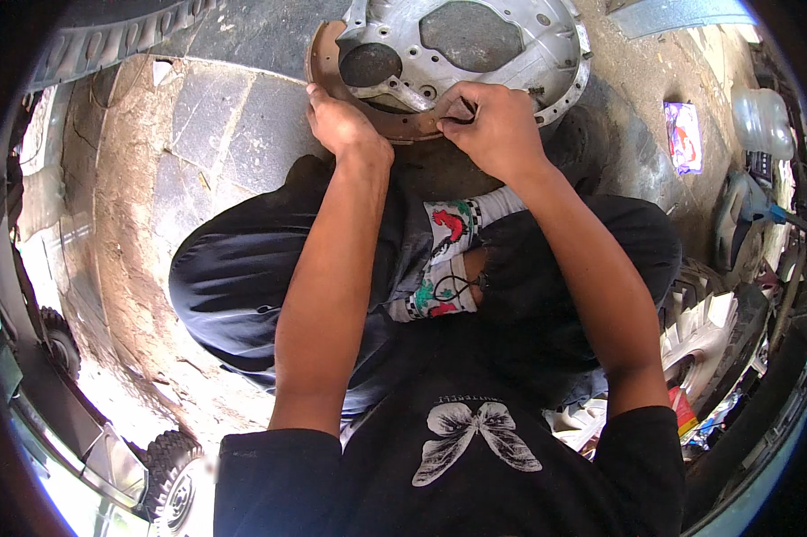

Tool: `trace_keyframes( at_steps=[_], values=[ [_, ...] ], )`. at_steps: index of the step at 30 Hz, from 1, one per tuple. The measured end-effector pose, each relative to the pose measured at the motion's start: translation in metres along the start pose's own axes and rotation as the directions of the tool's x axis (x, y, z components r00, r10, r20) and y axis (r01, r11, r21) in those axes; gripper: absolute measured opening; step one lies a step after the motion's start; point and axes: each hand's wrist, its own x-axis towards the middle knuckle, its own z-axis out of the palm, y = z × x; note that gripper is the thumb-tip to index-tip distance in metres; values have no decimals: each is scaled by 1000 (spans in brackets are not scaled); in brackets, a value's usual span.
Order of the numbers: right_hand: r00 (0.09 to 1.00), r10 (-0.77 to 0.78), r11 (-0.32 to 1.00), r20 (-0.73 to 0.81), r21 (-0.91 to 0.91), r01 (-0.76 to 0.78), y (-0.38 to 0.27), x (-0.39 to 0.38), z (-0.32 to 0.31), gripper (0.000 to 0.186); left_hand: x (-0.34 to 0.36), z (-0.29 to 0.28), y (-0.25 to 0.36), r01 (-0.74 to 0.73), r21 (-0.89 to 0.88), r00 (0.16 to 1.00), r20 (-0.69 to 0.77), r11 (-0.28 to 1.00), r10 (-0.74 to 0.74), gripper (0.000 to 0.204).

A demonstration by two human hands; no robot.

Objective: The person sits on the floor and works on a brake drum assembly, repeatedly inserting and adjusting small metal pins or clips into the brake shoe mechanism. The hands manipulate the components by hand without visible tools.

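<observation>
A silver cast-metal housing [551, 54] with large openings and bolt holes along its rim lies in front of me. A brown curved strip [325, 55] follows its left and near edge; whether it is card or lining material, I cannot tell. My left hand [345, 125] grips the strip's outer edge at the near left, some fingers hidden beneath. My right hand [497, 125] is closed in a pinch at the strip's right end, over the near rim. Something small and dark shows between its finger and thumb, too hidden to name.
I sit cross-legged on a paved floor [260, 116], close to the housing. A purple packet [683, 137] and a clear plastic jar [761, 123] are at the right, with a pale toothed gear [699, 331] nearer. A tyred wheel [175, 483] stands at the lower left.
</observation>
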Motion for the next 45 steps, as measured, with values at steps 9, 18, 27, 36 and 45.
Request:
trace_keyframes(
  at_steps=[9,18,27,36,45],
  values=[
    [997,36,999,-70,-9,-36,-5,2,5,21,-24,12,7,-53,82,995,-80,995,60,60],
    [998,24,998,-60,-58,-27,-5,10,9,25,-24,11,1,-116,94,987,-99,989,125,58],
    [997,27,997,-76,-64,-32,-2,15,8,24,-31,16,5,-100,134,986,-122,986,117,58],
    [985,166,982,-47,101,-160,6,-6,-4,26,-29,15,6,-82,93,991,-97,992,91,57],
    [997,43,998,-63,48,-40,8,0,8,30,-27,13,6,-75,92,992,-95,993,84,57]
  ],
)
